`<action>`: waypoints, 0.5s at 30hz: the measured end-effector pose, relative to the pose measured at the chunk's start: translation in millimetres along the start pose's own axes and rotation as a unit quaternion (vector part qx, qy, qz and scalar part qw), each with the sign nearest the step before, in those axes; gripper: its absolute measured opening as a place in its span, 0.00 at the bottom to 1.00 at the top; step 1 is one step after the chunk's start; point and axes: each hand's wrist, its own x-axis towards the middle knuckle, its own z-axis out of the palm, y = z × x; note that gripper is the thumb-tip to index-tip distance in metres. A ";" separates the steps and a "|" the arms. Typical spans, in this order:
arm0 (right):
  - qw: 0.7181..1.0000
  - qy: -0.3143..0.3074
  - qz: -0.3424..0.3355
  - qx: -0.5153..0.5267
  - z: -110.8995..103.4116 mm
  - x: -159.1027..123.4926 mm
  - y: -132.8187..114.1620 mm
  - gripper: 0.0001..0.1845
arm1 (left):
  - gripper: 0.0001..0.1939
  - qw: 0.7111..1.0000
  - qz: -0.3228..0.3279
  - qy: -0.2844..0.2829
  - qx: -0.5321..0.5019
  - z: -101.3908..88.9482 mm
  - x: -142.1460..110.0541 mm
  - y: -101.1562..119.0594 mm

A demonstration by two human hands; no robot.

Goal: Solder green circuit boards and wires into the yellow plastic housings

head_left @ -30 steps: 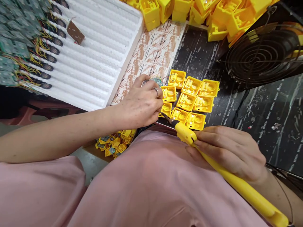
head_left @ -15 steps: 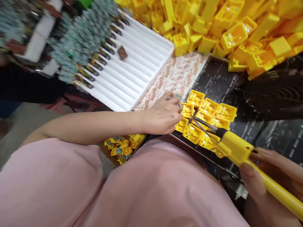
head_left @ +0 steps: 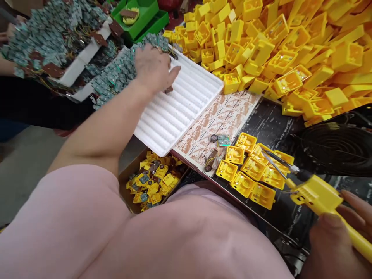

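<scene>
My left hand (head_left: 154,68) reaches far out over the white foam tray (head_left: 186,104), fingers curled down at the green circuit boards (head_left: 116,73) along its left edge; whether it grips one is hidden. My right hand (head_left: 337,236) is closed round the yellow soldering iron (head_left: 319,195) at the lower right, its metal tip (head_left: 276,161) over a cluster of yellow plastic housings (head_left: 252,170) on the black mat. A small green board with a round speaker and wires (head_left: 219,140) lies beside the housings on the patterned sheet.
A big heap of yellow plastic parts (head_left: 279,46) fills the back right. A black fan grille (head_left: 334,147) sits at right. A cardboard box of finished yellow pieces (head_left: 151,182) is below the table edge. Green bins (head_left: 139,15) and another person's hand (head_left: 8,33) are at far left.
My left hand left the housings and swung up-left to the circuit boards on the foam tray. The soldering iron drew back to the right. A small board now lies uncovered beside the housings.
</scene>
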 end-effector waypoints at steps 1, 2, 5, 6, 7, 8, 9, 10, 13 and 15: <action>0.999 0.021 0.022 -0.019 2.3 0.0 -4.4 0.29 | 0.58 0.998 -0.033 -0.031 0.036 1.6 11.6 -6.7; 0.998 0.043 0.041 -0.039 4.9 -0.2 -8.8 0.28 | 0.58 0.994 -0.058 -0.063 0.062 3.2 20.6 -10.6; 0.996 0.054 0.039 -0.051 12.5 0.2 -17.2 0.28 | 0.53 0.987 -0.077 -0.125 0.071 6.9 34.0 -15.3; 0.997 0.057 0.026 -0.052 14.2 1.0 -17.4 0.27 | 0.51 0.989 -0.069 -0.125 0.048 8.5 35.6 -17.7; 0.997 0.057 0.017 -0.051 15.3 2.4 -16.3 0.27 | 0.49 0.992 -0.050 -0.116 0.016 11.1 36.8 -21.5; 0.997 0.057 0.012 -0.049 15.8 4.5 -14.2 0.28 | 0.47 0.994 -0.036 -0.103 -0.023 15.2 38.0 -27.1; 0.997 0.056 0.006 -0.043 15.9 7.1 -11.6 0.28 | 0.46 0.994 -0.023 -0.085 -0.067 20.8 39.5 -34.3; 0.998 0.057 -0.005 -0.032 15.7 10.0 -8.8 0.27 | 0.45 0.991 -0.013 -0.062 -0.116 28.1 41.7 -43.0; 0.997 0.043 -0.064 -0.007 14.6 18.2 -3.4 0.26 | 0.46 0.971 0.017 0.047 -0.235 53.8 52.5 -69.9; 0.993 0.031 -0.116 0.008 14.4 21.8 -3.4 0.25 | 0.50 0.967 0.095 0.153 -0.179 65.0 61.8 -79.1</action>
